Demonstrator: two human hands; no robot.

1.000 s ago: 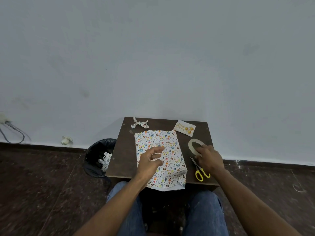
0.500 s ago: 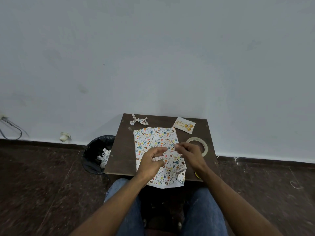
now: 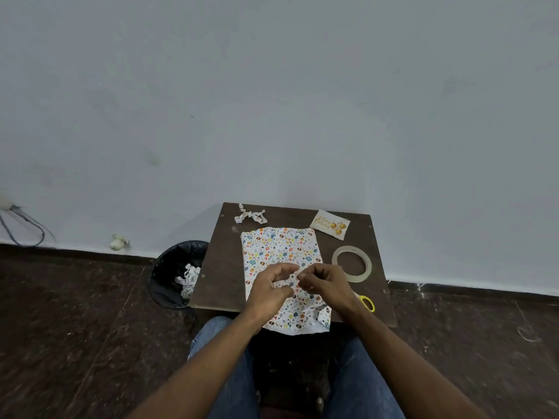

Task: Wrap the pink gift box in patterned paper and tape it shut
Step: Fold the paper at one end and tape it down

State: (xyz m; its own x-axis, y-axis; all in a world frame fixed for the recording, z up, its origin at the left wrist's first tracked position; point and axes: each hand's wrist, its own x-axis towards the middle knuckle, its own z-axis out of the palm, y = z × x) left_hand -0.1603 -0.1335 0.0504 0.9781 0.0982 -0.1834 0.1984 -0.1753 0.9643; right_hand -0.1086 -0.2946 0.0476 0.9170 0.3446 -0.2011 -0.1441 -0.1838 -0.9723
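The patterned paper [image 3: 279, 247] lies wrapped over a flat parcel in the middle of the small brown table [image 3: 223, 267]; no pink of the box shows. Both hands hover over the near half of the paper. My left hand [image 3: 267, 290] rests its lower fingers on the paper, with thumb and forefinger curved and apart. My right hand [image 3: 326, 284] pinches its fingertips together right beside the left forefinger, apparently on a small clear piece of tape that is too faint to see. The tape roll [image 3: 351, 264] lies flat on the table to the right.
Yellow-handled scissors [image 3: 366, 303] poke out from under my right wrist. A birthday card [image 3: 329, 228] and a paper bow [image 3: 250, 217] lie at the table's far edge. A black bin [image 3: 178, 273] with paper scraps stands on the floor at left. My knees are under the table.
My right hand left the tape roll and scissors and came left to the middle of the paper, meeting the left hand's fingertips. The left hand stayed on the paper.
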